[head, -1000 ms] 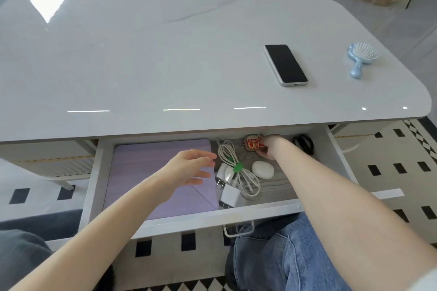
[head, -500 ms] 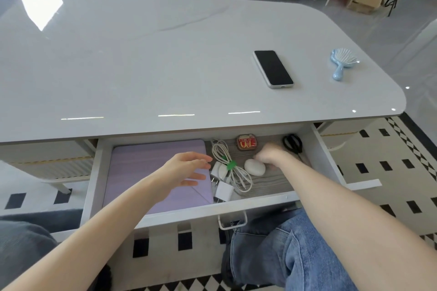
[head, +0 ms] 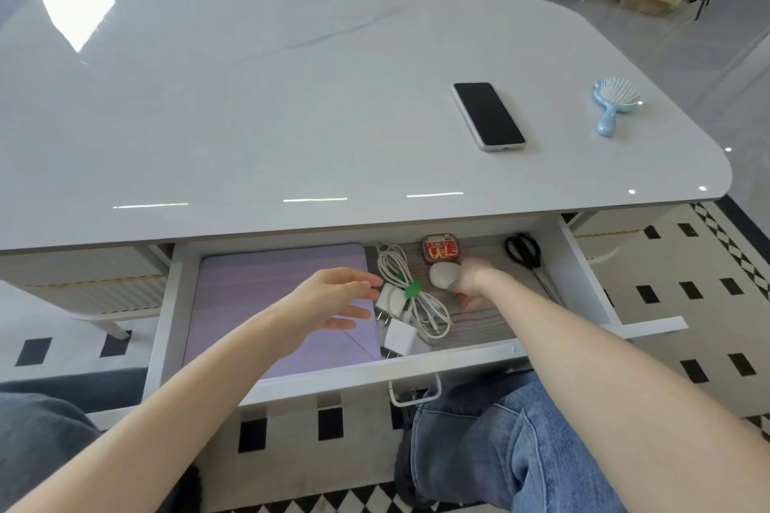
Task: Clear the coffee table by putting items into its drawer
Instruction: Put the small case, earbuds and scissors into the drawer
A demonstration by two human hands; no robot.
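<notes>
The right hand [head: 468, 283] was low in the open drawer [head: 164, 304], blurred, its fingers curled against a white oval case [head: 442, 275]; whether it actually gripped the case could not be told. The left hand [head: 333, 298] hovered with fingers loosely spread, holding nothing, above the right edge of a lilac tablet cover [head: 266, 296] that filled the drawer's left half.

Just right of that hand lay a coiled white charging cable [head: 410, 304] bound by a green tie, with two white plug adapters [head: 398, 335] touching it toward the drawer front. Behind the oval case sat a small red tin [head: 441, 249], and black scissors [head: 524, 252] lay near the drawer's right wall.

On the glossy white coffee table [head: 250, 117], above and behind the drawer, a dark smartphone [head: 488, 115] lay face up, and a pale blue hairbrush [head: 613, 104] rested well to its right near the table's rounded corner.
</notes>
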